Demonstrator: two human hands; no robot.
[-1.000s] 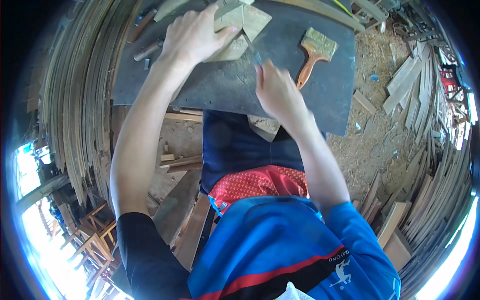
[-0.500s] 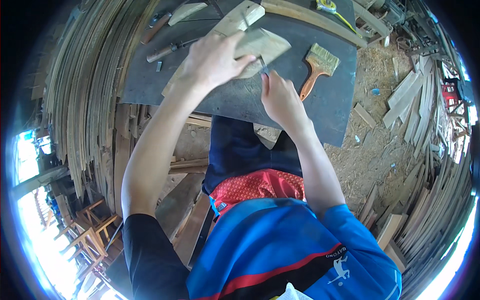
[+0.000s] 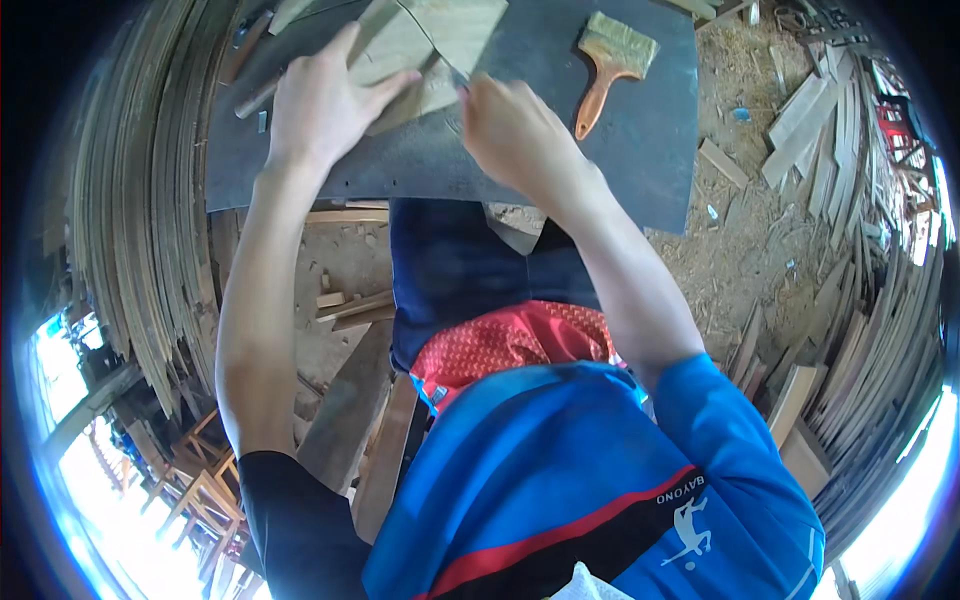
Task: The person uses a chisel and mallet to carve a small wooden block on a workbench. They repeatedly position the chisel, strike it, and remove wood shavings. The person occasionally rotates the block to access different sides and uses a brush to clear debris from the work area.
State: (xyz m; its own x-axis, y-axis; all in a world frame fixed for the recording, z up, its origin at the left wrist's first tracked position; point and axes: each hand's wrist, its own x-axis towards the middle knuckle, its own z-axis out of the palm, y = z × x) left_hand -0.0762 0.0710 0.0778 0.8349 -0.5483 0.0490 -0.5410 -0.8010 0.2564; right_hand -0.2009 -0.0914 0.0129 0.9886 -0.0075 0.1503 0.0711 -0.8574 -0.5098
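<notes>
A pale wooden board (image 3: 425, 60) lies on the dark tabletop, running up past the top edge of the view. At its left side my left hand (image 3: 325, 100) is open, its index finger raised and its thumb reaching over the wood. My right hand (image 3: 515, 130) is closed around the end of a thin, dark metal tool (image 3: 432, 42), whose slender length slants up and left over the board. What kind of tool it is cannot be made out. To the right of that hand lies a broad paintbrush (image 3: 607, 70) with a wooden handle.
The dark tabletop (image 3: 640, 160) ends just in front of my legs. Left of it stand stacked wooden strips (image 3: 140, 200). A wooden-handled tool (image 3: 257, 98) lies near my left hand. On the right, loose planks (image 3: 805, 130) rest on the dusty floor.
My view has shifted, so the tape measure and curved wood piece have mostly left it. My left hand has moved left along the board and opened. My right hand still grips the thin tool.
</notes>
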